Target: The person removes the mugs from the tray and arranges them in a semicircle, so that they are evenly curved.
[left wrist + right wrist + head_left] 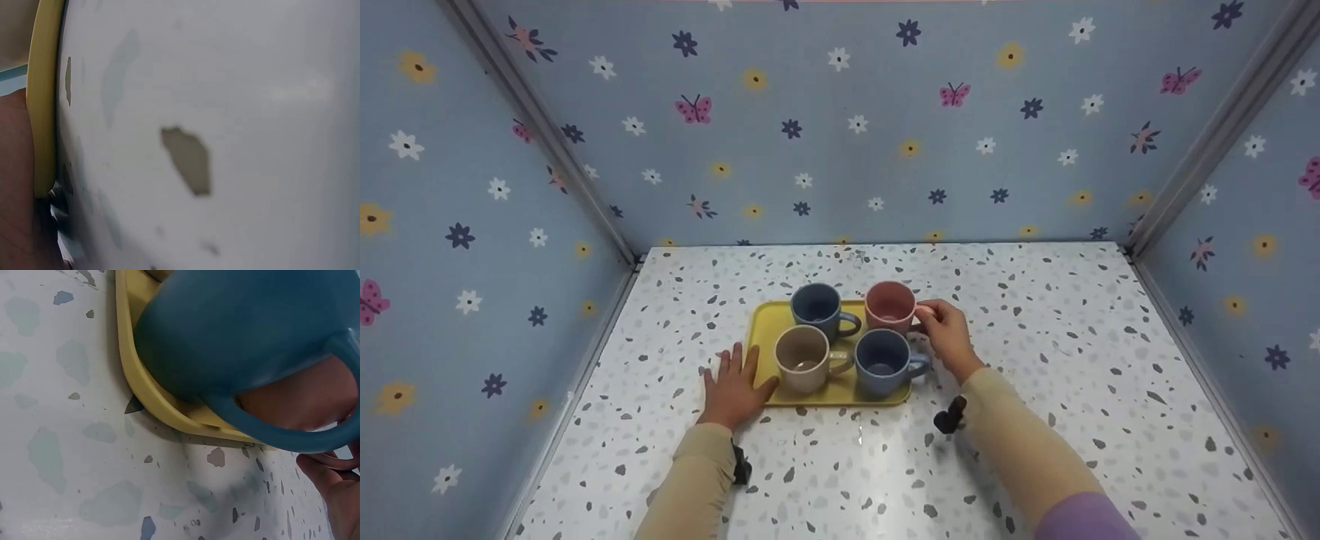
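A yellow tray (763,324) carries a dark blue mug (816,307) and a pink mug (889,306) at the back, with a beige mug (802,360) and a lighter blue mug (883,364) in front. My right hand (951,337) pinches the pink mug's handle between thumb and fingers. In the right wrist view the front blue mug (236,332) hides part of the pink mug (306,396). Fingers spread, my left hand (733,391) rests at the tray's left edge, its thumb beside the beige mug. The left wrist view has the tray rim (44,112) against this hand.
The tray stands on a white speckled table (1072,360). Blue flowered panels (840,150) rise at the back and both sides, joined by grey corner posts (1222,120). Black wrist cameras (951,416) sit on both sleeves.
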`<state>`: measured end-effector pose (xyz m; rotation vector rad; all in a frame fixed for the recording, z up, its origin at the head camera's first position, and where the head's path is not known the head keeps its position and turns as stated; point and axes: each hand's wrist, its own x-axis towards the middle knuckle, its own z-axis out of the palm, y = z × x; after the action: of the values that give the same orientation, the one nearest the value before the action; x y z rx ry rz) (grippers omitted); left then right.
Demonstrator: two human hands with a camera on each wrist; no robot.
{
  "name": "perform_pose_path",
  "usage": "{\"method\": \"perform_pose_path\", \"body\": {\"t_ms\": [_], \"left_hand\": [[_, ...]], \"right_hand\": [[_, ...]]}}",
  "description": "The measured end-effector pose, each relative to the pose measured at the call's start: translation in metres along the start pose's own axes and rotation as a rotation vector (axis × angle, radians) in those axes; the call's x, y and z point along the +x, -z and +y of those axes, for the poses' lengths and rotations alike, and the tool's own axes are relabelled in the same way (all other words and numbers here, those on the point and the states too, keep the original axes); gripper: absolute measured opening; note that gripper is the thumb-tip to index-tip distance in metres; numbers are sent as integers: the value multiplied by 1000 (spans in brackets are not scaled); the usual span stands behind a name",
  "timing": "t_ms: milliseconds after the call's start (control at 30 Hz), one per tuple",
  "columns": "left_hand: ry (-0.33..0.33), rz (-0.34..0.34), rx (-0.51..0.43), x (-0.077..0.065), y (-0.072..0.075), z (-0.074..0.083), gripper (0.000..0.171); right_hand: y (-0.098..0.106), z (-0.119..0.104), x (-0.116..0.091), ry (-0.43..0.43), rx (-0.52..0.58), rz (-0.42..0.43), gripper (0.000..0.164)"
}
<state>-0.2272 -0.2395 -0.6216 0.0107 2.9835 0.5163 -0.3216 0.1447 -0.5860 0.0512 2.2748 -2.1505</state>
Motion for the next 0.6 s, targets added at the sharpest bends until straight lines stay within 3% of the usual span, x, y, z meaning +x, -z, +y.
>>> {"method": "perform_pose_path", "body": {"t_ms": [300, 600], "left_hand": [[22, -26, -8, 3, -3, 0, 84], [0, 2, -28, 1, -1, 0, 82]], "right_hand": [[20, -18, -1, -3, 19, -12, 25], [47, -15, -2, -30, -18, 35, 27]]}}
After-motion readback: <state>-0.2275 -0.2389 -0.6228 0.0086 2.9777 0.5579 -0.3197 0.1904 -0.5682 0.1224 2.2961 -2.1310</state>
